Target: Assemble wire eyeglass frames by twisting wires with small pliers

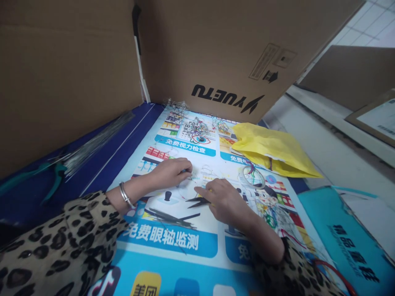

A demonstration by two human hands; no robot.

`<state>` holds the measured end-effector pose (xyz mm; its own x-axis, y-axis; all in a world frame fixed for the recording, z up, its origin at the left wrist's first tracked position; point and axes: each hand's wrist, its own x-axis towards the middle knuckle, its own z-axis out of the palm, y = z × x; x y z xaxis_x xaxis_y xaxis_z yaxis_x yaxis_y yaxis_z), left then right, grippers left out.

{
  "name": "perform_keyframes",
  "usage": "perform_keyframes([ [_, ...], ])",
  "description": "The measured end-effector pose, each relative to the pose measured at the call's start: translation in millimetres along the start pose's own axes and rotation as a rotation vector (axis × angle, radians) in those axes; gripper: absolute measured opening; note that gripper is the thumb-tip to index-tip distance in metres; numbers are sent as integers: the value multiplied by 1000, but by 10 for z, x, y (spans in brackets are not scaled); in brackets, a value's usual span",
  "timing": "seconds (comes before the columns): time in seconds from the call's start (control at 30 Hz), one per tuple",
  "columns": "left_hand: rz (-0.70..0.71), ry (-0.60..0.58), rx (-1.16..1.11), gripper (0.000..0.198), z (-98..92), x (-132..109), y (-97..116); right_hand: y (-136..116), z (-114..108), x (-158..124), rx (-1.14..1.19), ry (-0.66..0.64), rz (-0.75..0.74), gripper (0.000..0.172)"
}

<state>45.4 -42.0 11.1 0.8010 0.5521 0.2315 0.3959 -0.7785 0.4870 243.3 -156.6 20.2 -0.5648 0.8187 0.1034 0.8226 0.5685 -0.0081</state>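
My left hand [171, 172] rests on a printed poster [173, 242], its fingers pinched together on a thin clear wire or loop [197, 177] that I can barely make out. My right hand [224, 200] lies just to the right with fingers curled and the forefinger pointing at the same wire. Black tweezers [197, 201] lie under and beside the right hand; whether the hand grips them is unclear. A silver bangle [126, 195] circles the left wrist. Both sleeves are leopard print.
Cardboard walls [216, 49] stand at the back and left. Teal-handled pliers [46, 174] and a bundle of steel wires [92, 144] lie at left. A yellow bag [271, 152], a tape roll [253, 176], heaps of coloured wire pieces [197, 129] and a teal bag [348, 238] lie to the right.
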Motion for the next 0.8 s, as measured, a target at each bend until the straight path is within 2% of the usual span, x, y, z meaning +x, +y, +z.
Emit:
perform_keyframes([
  [0.23, 18, -31, -51, 12, 31, 2, 34, -72, -6, 5, 80, -15, -20, 35],
  [0.6, -13, -70, -186, 13, 49, 6, 78, -112, -42, 25, 91, -52, 12, 33],
  [0.73, -6, -92, -198, 14, 49, 1, 83, -90, 8, -3, 103, -32, 19, 34],
  [0.8, -4, -97, -190, 15, 50, -1, 85, -62, 54, -16, 148, 20, 27, 34],
])
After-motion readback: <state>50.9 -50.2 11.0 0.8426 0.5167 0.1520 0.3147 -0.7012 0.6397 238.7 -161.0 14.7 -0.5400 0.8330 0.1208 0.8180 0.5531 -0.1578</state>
